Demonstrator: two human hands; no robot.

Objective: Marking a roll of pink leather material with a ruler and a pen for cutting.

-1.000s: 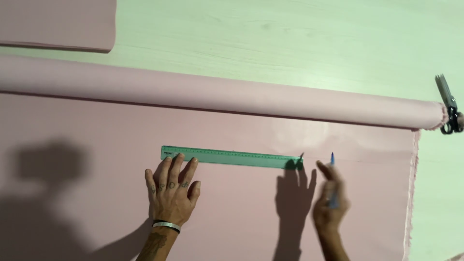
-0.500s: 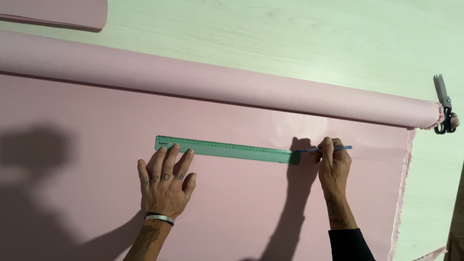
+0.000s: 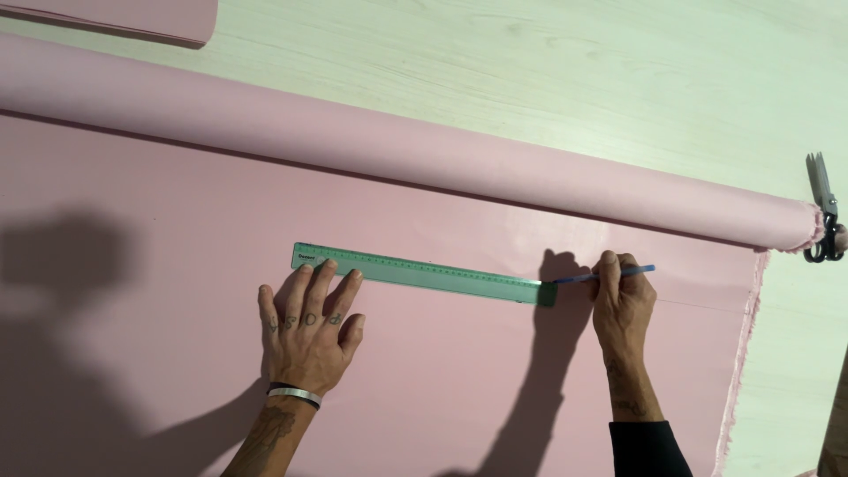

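Note:
A sheet of pink material [image 3: 177, 221] lies unrolled flat, with its roll [image 3: 397, 146] running across behind it. A green ruler [image 3: 424, 273] lies on the sheet. My left hand [image 3: 309, 331] presses flat on the ruler's left end, fingers spread. My right hand [image 3: 623, 305] grips a blue pen [image 3: 609, 274] held nearly level, its tip at the ruler's right end. A faint line runs on the sheet to the right of the pen.
The sheet rests on a pale wooden table [image 3: 574, 71]. Scissors [image 3: 823, 212] lie at the right end of the roll. Another pink piece [image 3: 132, 22] sits at the top left. The sheet's frayed right edge [image 3: 746, 353] is close to my right hand.
My right hand has come down from an upright pen hold to laying the pen tip against the ruler's right end. The left hand stays pressed on the ruler.

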